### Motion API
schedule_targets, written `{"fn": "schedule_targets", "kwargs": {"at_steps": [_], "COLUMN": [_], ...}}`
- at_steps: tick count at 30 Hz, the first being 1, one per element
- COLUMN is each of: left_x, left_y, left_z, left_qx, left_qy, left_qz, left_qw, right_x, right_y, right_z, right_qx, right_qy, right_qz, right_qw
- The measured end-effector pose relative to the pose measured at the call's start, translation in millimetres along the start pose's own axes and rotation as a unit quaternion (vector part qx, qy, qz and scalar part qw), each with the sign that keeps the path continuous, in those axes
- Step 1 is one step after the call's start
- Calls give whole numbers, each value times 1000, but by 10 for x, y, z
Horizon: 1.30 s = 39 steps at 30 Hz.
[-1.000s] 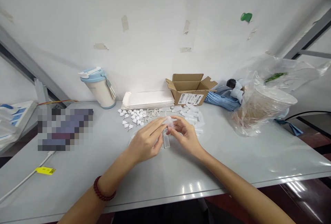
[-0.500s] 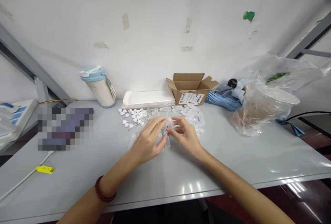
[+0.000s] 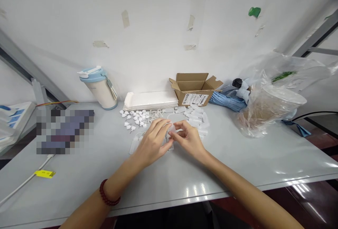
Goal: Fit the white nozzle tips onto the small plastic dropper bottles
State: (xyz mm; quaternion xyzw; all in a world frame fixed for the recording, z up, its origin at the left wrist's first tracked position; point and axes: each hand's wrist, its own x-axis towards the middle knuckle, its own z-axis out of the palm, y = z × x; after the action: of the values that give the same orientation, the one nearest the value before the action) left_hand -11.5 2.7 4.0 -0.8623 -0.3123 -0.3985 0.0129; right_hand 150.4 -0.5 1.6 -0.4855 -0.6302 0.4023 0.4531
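a pale wall (image 3: 158, 56) fills the upper half of the frame, above a shiny grey table (image 3: 105, 172). from my remote seat i watch two bare hands meet at the centre. the right hand (image 3: 191, 141) has its fingers drawn narrow, pinching a small clear plastic piece (image 3: 172, 129); the left hand (image 3: 151, 141) curves in from the other side, thumb and forefinger close at it, though i cannot tell whether they grip or merely steady. i judge a slip the main risk: the piece looks smooth, so a squeeze off its middle could shoot it out. it could then land among the loose clear pieces (image 3: 196, 118) right of centre and be hard to pick out. a drifting left wrist might also nudge the clear parts (image 3: 134, 145) lying just beside it, or scatter the small white pieces (image 3: 138, 116) left of centre. the fingers cover much of the contact, so a poor alignment could go unnoticed.
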Motion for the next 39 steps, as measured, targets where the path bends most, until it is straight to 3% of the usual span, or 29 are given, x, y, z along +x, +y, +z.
{"fn": "schedule_targets", "kwargs": {"at_steps": [4,9,13,27,39], "left_x": [3,-15,-19,-2,-26], "left_y": [31,52,63,26,-13], "left_z": [20,28,24,-57,-75], "left_qx": [-42,-84,-91,-41,-37], "left_qy": [-30,-137,-194,-257,-263], "left_qz": [-45,-133,-142,-124,-124], "left_qw": [998,978,967,958,956], "right_x": [23,87,99,92,74], "right_y": [-9,-51,-51,24,46], "right_z": [-42,-138,-161,-168,-174], "right_qx": [-39,-178,-242,-219,-169], "right_qy": [0,-44,-89,-120,-123], "right_qz": [6,21,34,54,76], "right_qw": [999,983,965,967,975]}}
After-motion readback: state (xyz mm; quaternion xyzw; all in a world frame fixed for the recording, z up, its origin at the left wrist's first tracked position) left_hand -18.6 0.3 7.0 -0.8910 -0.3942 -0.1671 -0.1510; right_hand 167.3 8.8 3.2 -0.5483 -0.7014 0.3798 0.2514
